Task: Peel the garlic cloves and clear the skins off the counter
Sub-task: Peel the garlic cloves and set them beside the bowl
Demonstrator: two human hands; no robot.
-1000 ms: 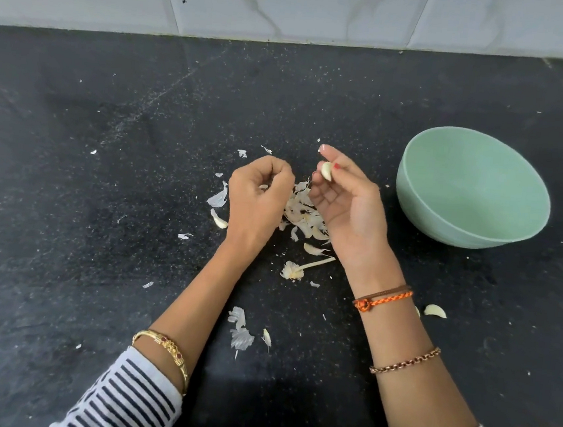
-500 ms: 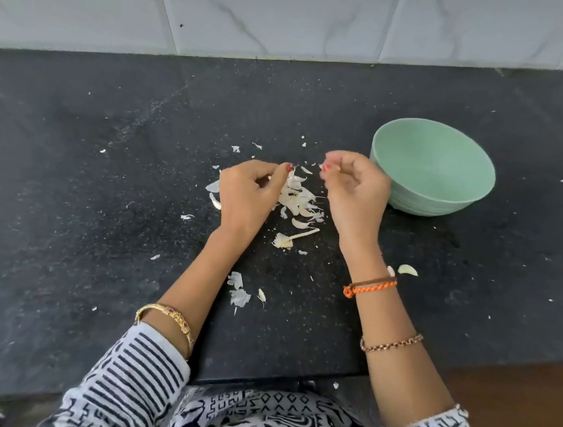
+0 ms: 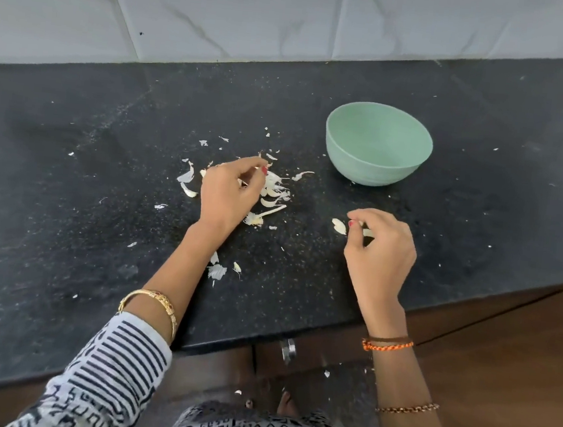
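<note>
Green bowl (image 3: 378,147) stands beyond and between my hands, apart from both. Black counter (image 3: 71,165) speckled with crumbs; white tiles (image 3: 258,15) behind. Skins (image 3: 273,192) lie heaped, pale and papery, just right of my left hand (image 3: 228,194), which rests on them with fingers curled, pinching a scrap. More bits (image 3: 217,270) beside my left forearm. My right hand (image 3: 378,246) curls around a clove (image 3: 339,225), pale, near the front edge.

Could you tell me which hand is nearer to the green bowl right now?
Right. The right hand lies just in front of the bowl; the left hand sits farther off to its left, over the skins.
</note>
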